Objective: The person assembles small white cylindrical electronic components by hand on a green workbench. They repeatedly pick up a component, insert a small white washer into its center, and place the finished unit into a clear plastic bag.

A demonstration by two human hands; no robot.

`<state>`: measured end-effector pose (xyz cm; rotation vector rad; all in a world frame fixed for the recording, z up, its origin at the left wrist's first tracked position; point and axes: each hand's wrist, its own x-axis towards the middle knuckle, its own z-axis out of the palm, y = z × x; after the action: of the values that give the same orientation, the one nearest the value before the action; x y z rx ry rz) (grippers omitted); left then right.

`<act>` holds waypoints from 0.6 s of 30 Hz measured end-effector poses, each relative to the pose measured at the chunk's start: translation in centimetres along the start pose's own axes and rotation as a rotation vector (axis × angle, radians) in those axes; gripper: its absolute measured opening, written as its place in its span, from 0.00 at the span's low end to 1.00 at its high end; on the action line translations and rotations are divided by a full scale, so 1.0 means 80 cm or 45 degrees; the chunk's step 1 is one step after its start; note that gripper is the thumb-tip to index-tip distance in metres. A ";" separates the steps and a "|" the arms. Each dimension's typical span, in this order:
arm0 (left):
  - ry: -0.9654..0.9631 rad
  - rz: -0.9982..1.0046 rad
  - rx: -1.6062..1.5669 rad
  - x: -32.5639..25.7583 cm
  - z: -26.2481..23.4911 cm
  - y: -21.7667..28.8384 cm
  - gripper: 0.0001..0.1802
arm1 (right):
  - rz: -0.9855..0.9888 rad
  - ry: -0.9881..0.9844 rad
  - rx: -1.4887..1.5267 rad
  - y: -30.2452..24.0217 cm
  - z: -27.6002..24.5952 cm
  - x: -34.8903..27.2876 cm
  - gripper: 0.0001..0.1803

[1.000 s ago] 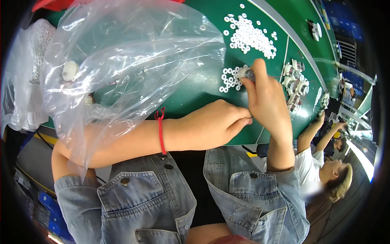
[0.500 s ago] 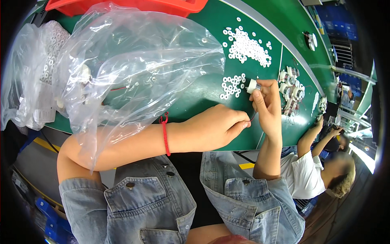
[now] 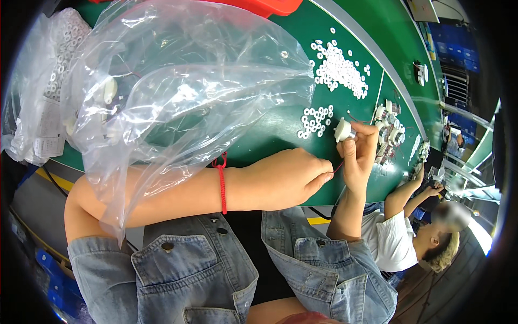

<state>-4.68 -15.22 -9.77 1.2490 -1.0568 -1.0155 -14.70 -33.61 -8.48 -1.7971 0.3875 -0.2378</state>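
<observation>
Motor (image 3: 342, 130) in right hand (image 3: 358, 154), clear bag (image 3: 28, 97) of rings (image 3: 63, 56)

The right hand (image 3: 356, 161) has drawn back from the small cluster of white rings (image 3: 313, 127): a second ago it was over their right side, hiding some; now the whole cluster shows. The motor (image 3: 343, 130) it grips has moved with it, to the right and nearer, and has turned so its white rim shows more. The hand has rolled from back uppermost to thumb and fingers in view, uncovering the red wire (image 3: 338, 168) running to the left hand (image 3: 297, 178).
</observation>
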 end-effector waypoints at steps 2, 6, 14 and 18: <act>-0.019 -0.031 -0.011 0.001 -0.001 0.000 0.12 | 0.004 0.051 -0.081 -0.005 0.006 0.005 0.17; -0.026 -0.034 -0.036 0.000 -0.003 0.002 0.11 | -0.028 0.033 -0.309 -0.005 0.001 0.011 0.15; 0.048 0.011 -0.033 -0.004 0.002 -0.003 0.13 | 0.001 0.049 -0.430 -0.010 0.006 0.021 0.13; 0.066 0.021 -0.025 -0.009 0.005 0.000 0.14 | -0.001 0.021 -0.415 -0.017 0.007 0.020 0.13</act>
<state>-5.24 -14.64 -9.79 1.2423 -1.0132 -0.9739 -12.81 -33.44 -7.36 -2.1161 0.4573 -0.1984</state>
